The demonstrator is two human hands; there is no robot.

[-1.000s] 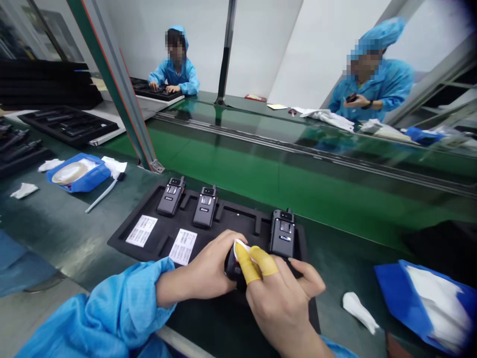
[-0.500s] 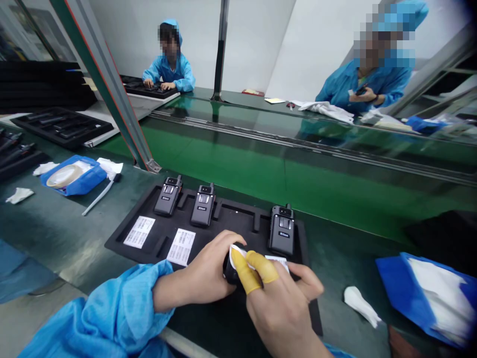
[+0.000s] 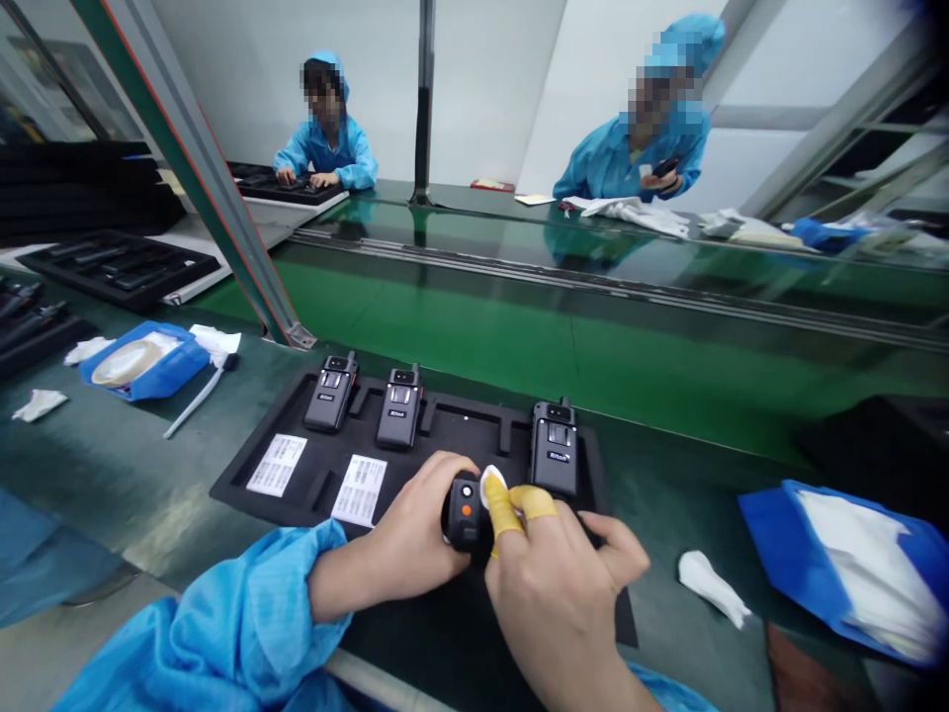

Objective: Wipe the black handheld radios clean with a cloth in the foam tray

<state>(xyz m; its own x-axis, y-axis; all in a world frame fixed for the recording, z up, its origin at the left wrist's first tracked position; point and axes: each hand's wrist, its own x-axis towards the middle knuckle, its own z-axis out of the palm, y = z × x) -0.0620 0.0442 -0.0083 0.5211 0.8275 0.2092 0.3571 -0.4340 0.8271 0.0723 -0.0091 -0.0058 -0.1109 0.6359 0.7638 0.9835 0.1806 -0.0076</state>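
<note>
My left hand (image 3: 407, 539) is closed round a black two-way radio (image 3: 465, 529), whose end with a white and an orange button faces me. Beside it, my right hand (image 3: 556, 574) wears yellow finger cots and pinches a small white cloth (image 3: 492, 483), just right of the radio. Beyond my hands lies a black foam tray (image 3: 474, 435). In its slots rest a radio at the left (image 3: 330, 396), another radio (image 3: 400, 410) near it and a third radio (image 3: 555, 450) at the right. Two white barcode labels, one left (image 3: 277, 465) and one nearer the middle (image 3: 360, 490), lie in the tray.
A blue bin with tape (image 3: 144, 361) stands at the left, near a brush (image 3: 200, 396). At the right are a blue bin of white cloths (image 3: 852, 569) and a crumpled cloth (image 3: 712, 588). A green belt (image 3: 504, 316) runs behind; two co-workers sit across it.
My right hand has drawn the white cloth off the radio's end, to the right, and the buttons now show. My left hand keeps its hold. The co-worker at the right has shifted left.
</note>
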